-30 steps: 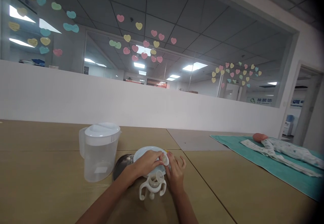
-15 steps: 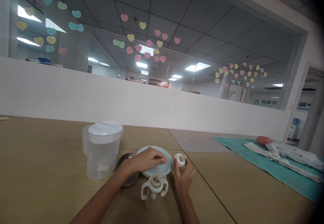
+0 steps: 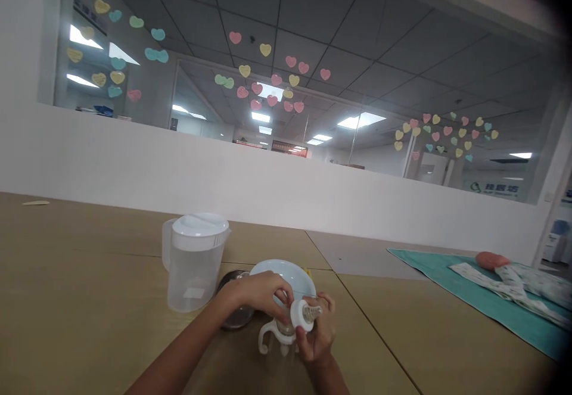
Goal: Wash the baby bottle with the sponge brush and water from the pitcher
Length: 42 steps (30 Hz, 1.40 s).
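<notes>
An office: grid ceiling (image 3: 313, 19), glass partitions (image 3: 286, 115), long tables (image 3: 89, 276).

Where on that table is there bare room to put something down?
Bare table spreads left of the jug, and between the hands and the teal mat. Crowded: jug, metal bowl, blue plate, handled bottle part, both hands.

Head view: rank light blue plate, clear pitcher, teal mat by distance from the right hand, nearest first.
From the right hand, which holds a small white bottle part:
1. Light blue plate, just behind the hand, slightly left.
2. Clear pitcher, farther left on the table.
3. Teal mat, far right, with a doll lying on it.
</notes>
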Tool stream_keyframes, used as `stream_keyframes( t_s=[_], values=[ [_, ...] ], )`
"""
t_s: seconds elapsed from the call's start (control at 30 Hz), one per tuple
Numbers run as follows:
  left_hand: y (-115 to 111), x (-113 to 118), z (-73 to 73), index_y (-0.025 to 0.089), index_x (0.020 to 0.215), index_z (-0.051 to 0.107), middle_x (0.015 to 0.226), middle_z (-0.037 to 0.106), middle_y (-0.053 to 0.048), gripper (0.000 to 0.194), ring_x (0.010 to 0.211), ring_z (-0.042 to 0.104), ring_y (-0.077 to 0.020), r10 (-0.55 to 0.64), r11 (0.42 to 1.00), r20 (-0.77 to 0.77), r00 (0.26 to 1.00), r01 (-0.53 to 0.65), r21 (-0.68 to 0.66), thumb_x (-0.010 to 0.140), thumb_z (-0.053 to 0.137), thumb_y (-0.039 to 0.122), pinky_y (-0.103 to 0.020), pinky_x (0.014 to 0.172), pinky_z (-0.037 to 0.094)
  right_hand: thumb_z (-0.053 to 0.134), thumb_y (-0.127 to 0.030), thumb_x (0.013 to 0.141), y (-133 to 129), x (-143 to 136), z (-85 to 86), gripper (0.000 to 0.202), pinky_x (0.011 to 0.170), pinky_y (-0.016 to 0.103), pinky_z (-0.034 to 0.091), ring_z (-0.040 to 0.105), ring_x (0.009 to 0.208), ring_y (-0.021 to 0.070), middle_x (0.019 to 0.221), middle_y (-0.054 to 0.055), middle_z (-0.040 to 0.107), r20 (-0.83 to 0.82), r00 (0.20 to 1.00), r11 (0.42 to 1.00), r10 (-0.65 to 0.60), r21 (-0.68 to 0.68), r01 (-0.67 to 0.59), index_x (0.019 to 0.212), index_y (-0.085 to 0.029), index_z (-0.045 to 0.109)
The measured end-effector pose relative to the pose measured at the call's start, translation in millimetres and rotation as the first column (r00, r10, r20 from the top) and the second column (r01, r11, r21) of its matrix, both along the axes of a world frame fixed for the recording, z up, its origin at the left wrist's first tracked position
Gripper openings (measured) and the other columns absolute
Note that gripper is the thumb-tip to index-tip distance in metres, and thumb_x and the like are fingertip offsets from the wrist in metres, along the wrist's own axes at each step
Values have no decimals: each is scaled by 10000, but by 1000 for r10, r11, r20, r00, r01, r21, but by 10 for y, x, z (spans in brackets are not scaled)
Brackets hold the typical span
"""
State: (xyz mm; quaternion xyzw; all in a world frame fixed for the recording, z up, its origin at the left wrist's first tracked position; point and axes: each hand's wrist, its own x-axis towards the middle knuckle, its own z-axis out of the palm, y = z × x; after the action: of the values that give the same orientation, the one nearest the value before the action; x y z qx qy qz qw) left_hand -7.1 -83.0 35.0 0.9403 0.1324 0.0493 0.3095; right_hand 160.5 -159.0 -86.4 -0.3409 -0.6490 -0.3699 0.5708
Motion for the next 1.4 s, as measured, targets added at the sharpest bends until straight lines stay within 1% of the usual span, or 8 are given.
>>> stream_keyframes(
  t_s=[0.2, 0.4, 0.47, 0.63, 0.8, 1.0, 1.17, 1.4],
  values=[
    [91, 52, -135, 228, 976, 616, 853, 696, 47, 411, 769, 626, -151, 17, 998, -42, 999, -19, -59, 611, 771, 336, -199, 604, 431, 417, -359, 878, 0, -63, 51, 284, 699, 407, 415, 566, 702, 210, 839, 90, 603, 56, 998, 998, 25, -54, -22, 1042, -146, 505],
    [141, 107, -214, 218, 930, 663, 964, 677, 17, 390, 924, 612, -182, -27, 998, 83, 996, 32, -59, 583, 797, 332, -244, 785, 469, 408, -382, 883, 0, -35, -27, 277, 570, 324, 430, 564, 672, 207, 812, 88, 594, -11, 1000, 996, 8, -94, -9, 1016, -161, 509],
    [137, 102, -194, 222, 934, 673, 962, 678, 11, 405, 936, 611, -192, -44, 997, 73, 996, 49, -61, 573, 808, 347, -258, 799, 473, 396, -392, 891, 8, -22, -54, 292, 574, 320, 448, 581, 686, 209, 831, 94, 603, -33, 999, 995, -1, -98, -3, 1030, -160, 507],
    [128, 85, -156, 212, 956, 670, 915, 684, 5, 447, 913, 626, -190, -136, 958, 62, 989, 147, -248, 581, 809, 410, -278, 822, 482, 383, -412, 899, 14, -15, -70, 308, 577, 306, 473, 608, 677, 201, 820, 82, 610, -52, 999, 993, 2, -115, -8, 1036, -169, 515],
    [174, 103, -202, 209, 931, 646, 907, 663, 11, 501, 911, 615, -191, -100, 964, 47, 994, 109, -242, 523, 840, 426, -305, 845, 477, 386, -414, 900, 14, -16, -88, 324, 578, 316, 482, 620, 684, 212, 809, 83, 610, -79, 997, 991, -19, -137, 8, 1066, -167, 513],
    [229, 73, -235, 214, 969, 562, 965, 628, 4, 687, 942, 596, -189, -75, 941, 10, 997, 74, -329, 392, 895, 383, -329, 847, 476, 415, -396, 881, 33, 5, -87, 284, 574, 312, 465, 601, 666, 209, 769, 74, 593, -44, 999, 985, 0, -173, -7, 1003, -167, 529],
    [138, 88, -222, 250, 1138, 512, 1037, 619, 2, 848, 968, 581, -203, -70, 988, -3, 998, 69, -141, 387, 895, 339, -307, 828, 469, 393, -409, 891, 44, 9, -56, 294, 560, 297, 429, 569, 647, 199, 727, 61, 567, -44, 998, 979, 45, -199, -53, 963, -166, 543],
    [8, 97, -144, 228, 1021, 541, 925, 622, 16, 623, 833, 591, -207, 52, 985, -114, 992, -33, 169, 473, 810, 356, -262, 671, 456, 354, -498, 908, 34, -73, 65, 375, 581, 286, 411, 560, 681, 187, 754, 47, 577, -63, 989, 896, 135, -418, -149, 905, -187, 564]
  ],
)
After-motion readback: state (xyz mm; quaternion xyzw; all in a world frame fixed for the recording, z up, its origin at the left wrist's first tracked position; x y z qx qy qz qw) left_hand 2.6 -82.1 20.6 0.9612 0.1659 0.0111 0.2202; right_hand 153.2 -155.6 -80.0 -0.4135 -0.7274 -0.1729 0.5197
